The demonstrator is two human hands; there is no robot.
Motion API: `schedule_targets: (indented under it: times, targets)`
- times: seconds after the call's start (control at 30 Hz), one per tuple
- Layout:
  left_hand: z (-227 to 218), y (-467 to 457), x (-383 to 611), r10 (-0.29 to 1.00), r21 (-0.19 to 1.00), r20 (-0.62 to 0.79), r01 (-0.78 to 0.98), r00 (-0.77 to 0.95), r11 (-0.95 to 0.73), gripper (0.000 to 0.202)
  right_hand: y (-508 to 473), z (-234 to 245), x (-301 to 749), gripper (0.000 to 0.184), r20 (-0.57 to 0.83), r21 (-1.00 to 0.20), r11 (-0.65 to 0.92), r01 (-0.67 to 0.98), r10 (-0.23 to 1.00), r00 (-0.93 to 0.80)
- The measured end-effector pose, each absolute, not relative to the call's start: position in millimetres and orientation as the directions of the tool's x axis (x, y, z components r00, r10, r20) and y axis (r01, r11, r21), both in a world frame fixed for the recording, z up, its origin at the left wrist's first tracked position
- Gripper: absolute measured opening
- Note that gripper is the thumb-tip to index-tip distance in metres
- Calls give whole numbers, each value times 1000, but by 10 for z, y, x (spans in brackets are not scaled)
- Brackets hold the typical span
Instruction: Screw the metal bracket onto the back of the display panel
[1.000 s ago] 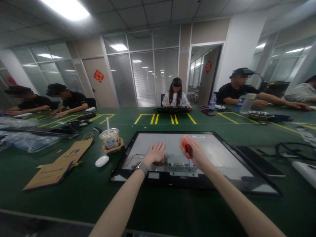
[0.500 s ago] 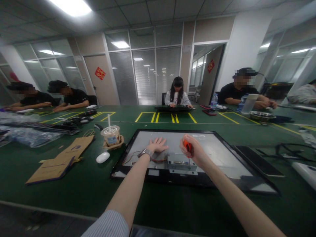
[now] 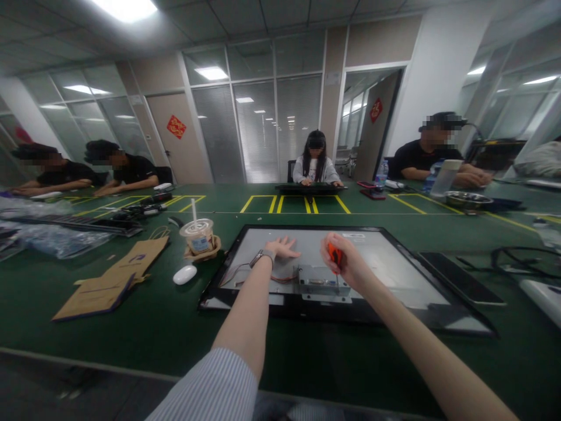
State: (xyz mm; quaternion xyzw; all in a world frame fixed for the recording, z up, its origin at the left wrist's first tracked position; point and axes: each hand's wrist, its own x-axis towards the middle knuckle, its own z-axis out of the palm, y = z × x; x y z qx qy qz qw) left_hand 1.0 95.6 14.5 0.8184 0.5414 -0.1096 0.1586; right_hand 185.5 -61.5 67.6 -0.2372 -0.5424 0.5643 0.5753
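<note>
"Right hand (image 3: 344,260), contents?"
"One screwdriver (image 3: 335,255), its orange handle wrapped in the fist, shaft pointing down at the metal bracket (image 3: 318,273) below the hand; tip contact too small to confirm."
"Left hand (image 3: 283,249)?"
"Spread, palm down on the screen (image 3: 381,257), beyond the bracket and to its left."
"Outward?"
"Screen: flat on green table (image 3: 324,356). Left of it: lidded cup (image 3: 198,237), white mouse (image 3: 184,275), then paper bag (image 3: 109,278)."

We get dim light overall, a ceiling lamp (image 3: 125,8) glaring at upper left, and blurred, stretched side edges.
</note>
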Motion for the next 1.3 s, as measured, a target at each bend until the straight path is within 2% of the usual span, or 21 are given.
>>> schedule_targets:
  times: [0.17,0.33,0.8,1.3]
  targets:
    - [188,973,-18,809,228,-422,912,409,-342,93,-595,696,1896,29,340,-874,231,-428,919,-200]
    - [195,991,-24,796,266,-450,912,404,-313,99,-600,715,1928,35,339,-881,226,-416,915,-220]
    - [203,972,111,832,167,-446,944,330,-285,94,-621,677,1874,34,345,-906,225,-360,883,-318]
    - [214,898,137,852,164,-415,947,319,-275,89,-594,708,1939,39,366,-881,253,-401,900,-237]
